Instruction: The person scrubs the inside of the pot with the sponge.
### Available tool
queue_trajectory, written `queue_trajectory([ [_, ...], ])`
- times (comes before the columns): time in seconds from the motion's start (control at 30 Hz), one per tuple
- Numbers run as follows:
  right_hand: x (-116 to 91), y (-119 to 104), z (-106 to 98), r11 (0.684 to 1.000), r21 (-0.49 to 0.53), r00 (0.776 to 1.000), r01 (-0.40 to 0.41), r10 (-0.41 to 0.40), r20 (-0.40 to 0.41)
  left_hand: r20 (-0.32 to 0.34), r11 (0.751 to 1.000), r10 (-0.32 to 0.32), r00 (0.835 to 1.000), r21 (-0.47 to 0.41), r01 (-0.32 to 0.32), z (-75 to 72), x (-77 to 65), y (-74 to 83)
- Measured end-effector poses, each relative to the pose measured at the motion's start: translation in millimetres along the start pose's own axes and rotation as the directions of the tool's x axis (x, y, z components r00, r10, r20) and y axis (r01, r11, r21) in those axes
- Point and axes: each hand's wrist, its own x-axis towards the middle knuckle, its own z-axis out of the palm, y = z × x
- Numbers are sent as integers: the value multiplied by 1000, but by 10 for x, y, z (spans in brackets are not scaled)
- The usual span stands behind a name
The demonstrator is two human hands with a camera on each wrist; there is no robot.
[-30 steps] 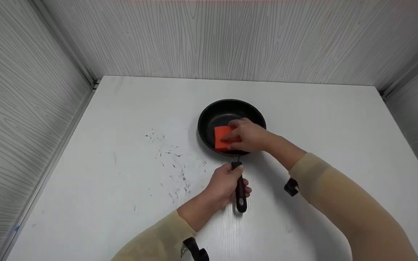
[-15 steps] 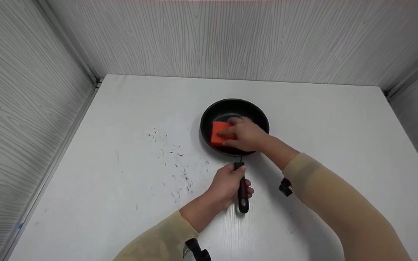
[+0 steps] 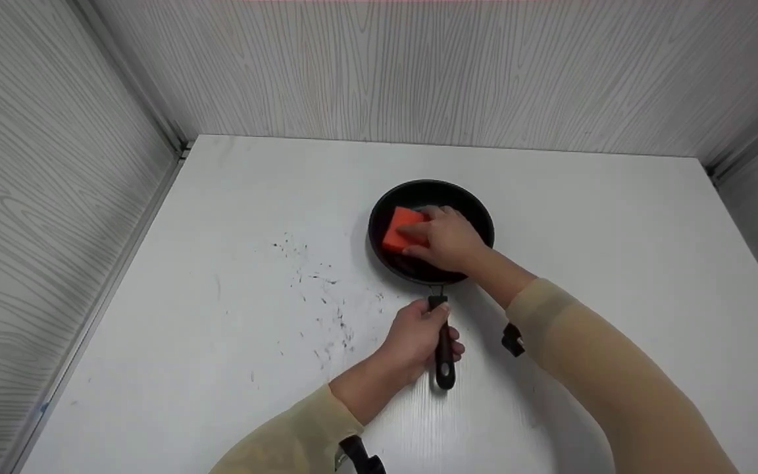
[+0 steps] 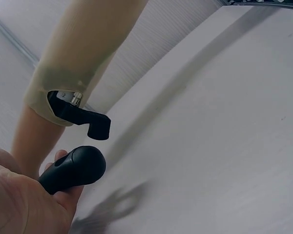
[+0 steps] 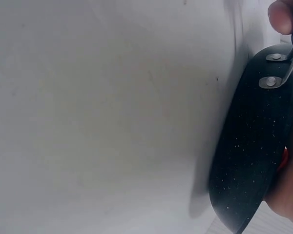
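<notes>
A black frying pan (image 3: 431,191) sits in the middle of the white table, its handle toward me. My left hand (image 3: 413,337) grips that handle (image 3: 444,365), thumb on top and fingers wrapped beneath. Inside the pan, my right hand (image 3: 450,241) holds an orange sponge (image 3: 400,227) against the left part of the pan's inside. The left wrist view shows the rounded handle end (image 4: 88,165) poking out of my left palm (image 4: 24,204). From the right wrist camera, the pan's speckled outer side (image 5: 249,141) and riveted bracket (image 5: 270,82) show; the sponge is mostly hidden there.
Dark scuffs and specks (image 3: 339,319) mark the white table (image 3: 583,210) left of the pan. Grey wood-grain panels (image 3: 379,72) stand at the back and both sides. Black camera mounts (image 3: 512,339) stick out from the sleeves.
My right hand has slid the sponge up and a little left within the pan, and the sponge has turned slightly. My left hand keeps its grip on the handle.
</notes>
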Motion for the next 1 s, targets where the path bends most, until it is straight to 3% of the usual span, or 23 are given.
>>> queue_trajectory([
  [0.4, 23, 44, -50, 992, -105, 997, -75, 75, -1, -12, 1000, 4, 1000, 13, -3, 5, 1, 4],
  [1.0, -70, 185, -111, 982, -115, 987, -148, 154, 40, -15, 1000, -9, 1000, 2, 9, 19, 3, 13],
])
